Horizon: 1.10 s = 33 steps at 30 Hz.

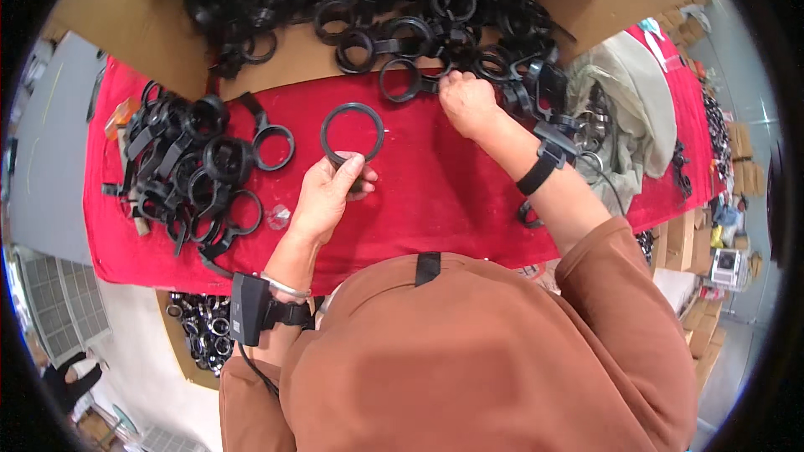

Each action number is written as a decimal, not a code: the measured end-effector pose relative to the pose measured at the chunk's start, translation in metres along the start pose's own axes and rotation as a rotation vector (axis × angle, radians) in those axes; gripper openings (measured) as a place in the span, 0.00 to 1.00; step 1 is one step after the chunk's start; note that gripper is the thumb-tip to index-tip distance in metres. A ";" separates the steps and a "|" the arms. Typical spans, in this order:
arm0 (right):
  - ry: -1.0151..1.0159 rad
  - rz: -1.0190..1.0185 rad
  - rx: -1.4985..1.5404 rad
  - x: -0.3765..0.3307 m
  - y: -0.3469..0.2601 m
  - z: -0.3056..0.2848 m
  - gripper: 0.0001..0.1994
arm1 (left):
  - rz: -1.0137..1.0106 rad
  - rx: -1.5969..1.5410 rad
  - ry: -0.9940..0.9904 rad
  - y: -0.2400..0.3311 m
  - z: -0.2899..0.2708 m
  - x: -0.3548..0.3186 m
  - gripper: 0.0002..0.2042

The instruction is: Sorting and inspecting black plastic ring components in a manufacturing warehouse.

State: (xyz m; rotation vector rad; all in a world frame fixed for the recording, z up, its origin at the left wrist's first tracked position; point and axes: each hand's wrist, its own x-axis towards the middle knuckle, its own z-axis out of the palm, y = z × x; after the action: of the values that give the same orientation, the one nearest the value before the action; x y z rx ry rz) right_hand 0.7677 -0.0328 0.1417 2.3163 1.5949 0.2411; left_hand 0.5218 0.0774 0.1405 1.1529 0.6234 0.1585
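Over the red cloth, my left hand point(331, 195) pinches a black plastic ring point(325, 136) by its lower end, thumb on top, the round opening held upward. My right hand point(469, 106) reaches to the front edge of the large cardboard box, fingers closed at the stem of another black ring point(400, 80); its fingertips are partly hidden. A loose pile of black rings with stems point(205, 142) lies left of my left hand. One separate black ring point(274, 147) rests at that pile's right side.
An open cardboard box point(138, 21) full of tangled black rings stands at the far side of the red-covered table point(419, 209). On the right lies a pale cloth bag point(636, 100) with metallic rings. Below the table's left edge sits a carton point(174, 343) of shiny rings.
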 end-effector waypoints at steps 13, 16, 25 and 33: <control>-0.167 0.073 1.474 -0.061 -0.066 -0.036 0.09 | -0.036 -0.323 0.254 -0.015 -0.009 -0.011 0.09; -0.084 -0.015 1.494 -0.075 -0.083 -0.036 0.10 | -0.030 -0.519 0.199 -0.010 -0.002 -0.014 0.09; 0.054 -0.148 1.440 -0.076 -0.098 -0.036 0.11 | 0.022 -0.686 0.098 -0.007 0.004 -0.023 0.15; 0.263 -0.178 1.365 -0.080 -0.106 -0.029 0.09 | 0.063 -0.628 0.145 -0.006 0.008 -0.025 0.14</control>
State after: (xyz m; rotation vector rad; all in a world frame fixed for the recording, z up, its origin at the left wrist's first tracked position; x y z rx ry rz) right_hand 0.6368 -0.0679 0.1344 3.0198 2.5720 -0.9150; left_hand 0.5044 0.0582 0.1471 0.5558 0.6051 0.4596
